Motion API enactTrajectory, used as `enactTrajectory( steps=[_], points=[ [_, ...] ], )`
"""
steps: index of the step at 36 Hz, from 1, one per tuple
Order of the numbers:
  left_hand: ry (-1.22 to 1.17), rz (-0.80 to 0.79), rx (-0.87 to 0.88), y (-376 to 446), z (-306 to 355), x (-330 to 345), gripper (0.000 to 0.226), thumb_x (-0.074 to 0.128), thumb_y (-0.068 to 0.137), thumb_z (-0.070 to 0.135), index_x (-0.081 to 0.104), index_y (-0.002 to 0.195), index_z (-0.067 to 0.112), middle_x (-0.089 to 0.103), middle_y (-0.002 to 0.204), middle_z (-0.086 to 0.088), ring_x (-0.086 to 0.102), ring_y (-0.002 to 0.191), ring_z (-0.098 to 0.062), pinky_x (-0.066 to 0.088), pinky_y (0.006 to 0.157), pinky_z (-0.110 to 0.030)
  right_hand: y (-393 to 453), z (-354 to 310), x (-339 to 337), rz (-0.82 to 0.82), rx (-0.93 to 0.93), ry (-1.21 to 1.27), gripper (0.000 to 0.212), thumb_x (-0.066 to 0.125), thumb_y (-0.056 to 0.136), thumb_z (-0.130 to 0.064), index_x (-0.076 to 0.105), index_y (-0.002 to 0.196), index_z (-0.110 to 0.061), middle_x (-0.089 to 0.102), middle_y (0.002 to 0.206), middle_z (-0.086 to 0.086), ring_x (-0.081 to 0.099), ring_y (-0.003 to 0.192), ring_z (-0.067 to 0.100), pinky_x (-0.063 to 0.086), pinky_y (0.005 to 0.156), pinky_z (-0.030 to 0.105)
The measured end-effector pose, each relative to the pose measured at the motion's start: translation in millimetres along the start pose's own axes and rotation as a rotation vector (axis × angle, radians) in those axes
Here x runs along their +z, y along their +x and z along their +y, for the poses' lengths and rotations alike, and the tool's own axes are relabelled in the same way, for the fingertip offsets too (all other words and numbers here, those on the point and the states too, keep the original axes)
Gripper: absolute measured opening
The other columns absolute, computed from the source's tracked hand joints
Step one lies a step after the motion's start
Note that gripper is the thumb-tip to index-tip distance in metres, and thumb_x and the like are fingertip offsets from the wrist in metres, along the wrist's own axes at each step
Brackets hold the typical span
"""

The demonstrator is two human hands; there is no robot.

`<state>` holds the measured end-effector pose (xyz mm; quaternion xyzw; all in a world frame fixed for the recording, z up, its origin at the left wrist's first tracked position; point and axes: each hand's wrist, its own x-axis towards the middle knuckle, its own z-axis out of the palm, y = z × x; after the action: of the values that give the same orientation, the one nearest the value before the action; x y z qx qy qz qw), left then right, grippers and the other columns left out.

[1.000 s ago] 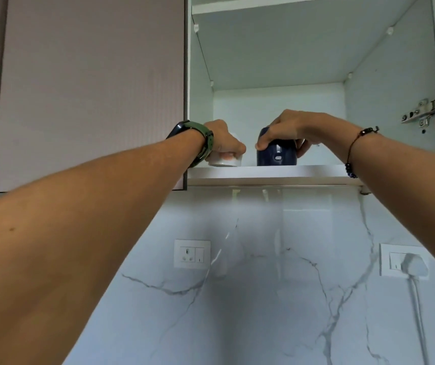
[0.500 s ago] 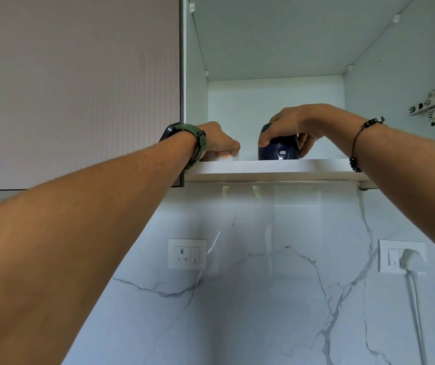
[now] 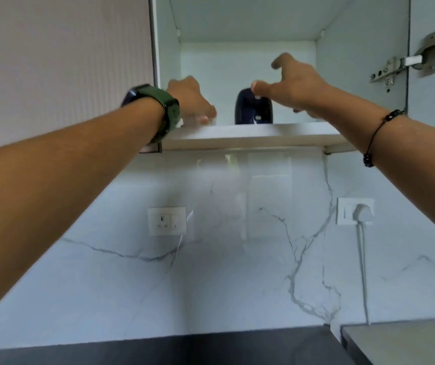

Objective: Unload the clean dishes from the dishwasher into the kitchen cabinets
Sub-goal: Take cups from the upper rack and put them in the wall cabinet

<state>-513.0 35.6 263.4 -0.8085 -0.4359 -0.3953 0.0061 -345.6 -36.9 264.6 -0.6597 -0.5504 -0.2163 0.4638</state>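
Observation:
A dark blue mug (image 3: 250, 109) stands upside down on the white cabinet shelf (image 3: 237, 138). My right hand (image 3: 295, 85) hovers just above and to the right of it, fingers spread, off the mug. My left hand (image 3: 191, 101), with a green watch on the wrist, is curled down over a white cup (image 3: 212, 121) at the shelf's left end. Only a sliver of that cup shows past my fingers and the shelf edge.
A closed cabinet door (image 3: 61, 69) is on the left. The open door's hinge (image 3: 405, 61) sticks out on the right. On the marble wall below are a socket (image 3: 166, 221) and a plugged-in white plug (image 3: 361, 213). A dark countertop (image 3: 158, 349) runs along the bottom.
My right hand has let go of the blue mug and lifted up with fingers spread. My left hand stays curled over the white cup. The view has tilted down.

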Motion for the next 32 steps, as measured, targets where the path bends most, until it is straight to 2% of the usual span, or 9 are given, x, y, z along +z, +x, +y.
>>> enactTrajectory(
  steps=[6,10,13,16,20,23,24,27,32],
  points=[
    [-0.026,0.09,0.067,-42,17,-7,0.063,0.063,0.087,0.027,0.033,0.14,0.011,0.029,0.145,-0.012,0.045,0.117,-0.032,0.037,0.08,-0.031,-47,12,-24,0.176,-0.069,-0.056,0.046,0.056,0.087,-0.041,0.048,0.121,-0.011,0.06,0.111,0.008,0.057,0.1,0.024,0.044,0.079,0.034],
    [-0.148,0.25,0.165,-91,37,7,0.04,0.058,0.088,0.019,0.048,0.126,0.009,0.038,0.117,-0.004,0.037,0.095,-0.016,0.034,0.073,-0.023,-94,32,-40,0.097,-0.009,-0.073,0.034,0.057,0.087,-0.036,0.057,0.108,-0.01,0.062,0.101,0.007,0.059,0.096,0.025,0.05,0.083,0.038],
    [-0.206,0.256,0.236,-135,61,27,0.012,0.055,0.086,0.011,0.054,0.098,0.013,0.041,0.099,-0.002,0.039,0.091,-0.015,0.035,0.074,-0.025,-137,55,-55,-0.047,0.052,-0.099,0.031,0.059,0.087,-0.035,0.06,0.103,-0.008,0.064,0.103,0.011,0.058,0.087,0.023,0.052,0.083,0.037],
    [-0.303,0.108,0.208,-183,90,55,0.006,0.052,0.085,0.008,0.056,0.082,0.011,0.05,0.08,-0.002,0.047,0.072,-0.015,0.039,0.063,-0.023,-187,85,-71,-0.184,0.109,-0.155,0.034,0.058,0.087,-0.039,0.063,0.101,-0.007,0.065,0.103,0.011,0.057,0.085,0.023,0.045,0.077,0.029],
    [-0.316,-0.079,0.174,-252,127,105,0.023,0.06,0.085,0.013,0.061,0.106,0.003,0.055,0.109,-0.007,0.051,0.102,-0.02,0.035,0.078,-0.024,-263,131,-95,-0.363,0.212,-0.195,0.039,0.057,0.088,-0.04,0.064,0.101,-0.005,0.064,0.107,0.013,0.058,0.094,0.026,0.046,0.081,0.031],
    [-0.304,-0.271,0.143,-306,155,143,0.013,0.059,0.085,0.011,0.061,0.097,0.005,0.052,0.091,-0.005,0.049,0.088,-0.02,0.036,0.074,-0.024,-321,167,-118,-0.489,0.288,-0.232,0.041,0.055,0.089,-0.04,0.063,0.106,-0.003,0.063,0.112,0.013,0.057,0.101,0.027,0.042,0.081,0.031],
    [-0.296,-0.335,0.134,-324,163,155,0.005,0.058,0.085,0.009,0.057,0.09,0.009,0.045,0.079,-0.002,0.045,0.077,-0.018,0.035,0.068,-0.024,-339,178,-127,-0.519,0.316,-0.245,0.041,0.055,0.09,-0.04,0.063,0.107,-0.003,0.062,0.112,0.013,0.057,0.099,0.026,0.042,0.08,0.03],
    [-0.295,-0.492,0.116,-377,185,187,0.015,0.055,0.083,0.005,0.047,0.078,0.017,0.03,0.065,0.004,0.032,0.059,-0.01,0.027,0.055,-0.023,-392,205,-157,-0.581,0.403,-0.29,0.043,0.054,0.091,-0.04,0.062,0.108,-0.001,0.061,0.113,0.014,0.053,0.082,0.023,0.044,0.076,0.031],
    [-0.374,-0.701,0.101,-465,215,226,0.009,0.055,0.083,0.004,0.053,0.084,0.013,0.047,0.083,-0.009,0.042,0.072,-0.016,0.034,0.058,-0.024,-474,240,-208,-0.669,0.51,-0.38,0.046,0.05,0.093,-0.038,0.064,0.108,0.003,0.064,0.111,0.018,0.055,0.069,0.024,0.046,0.077,0.03]
  ],
)
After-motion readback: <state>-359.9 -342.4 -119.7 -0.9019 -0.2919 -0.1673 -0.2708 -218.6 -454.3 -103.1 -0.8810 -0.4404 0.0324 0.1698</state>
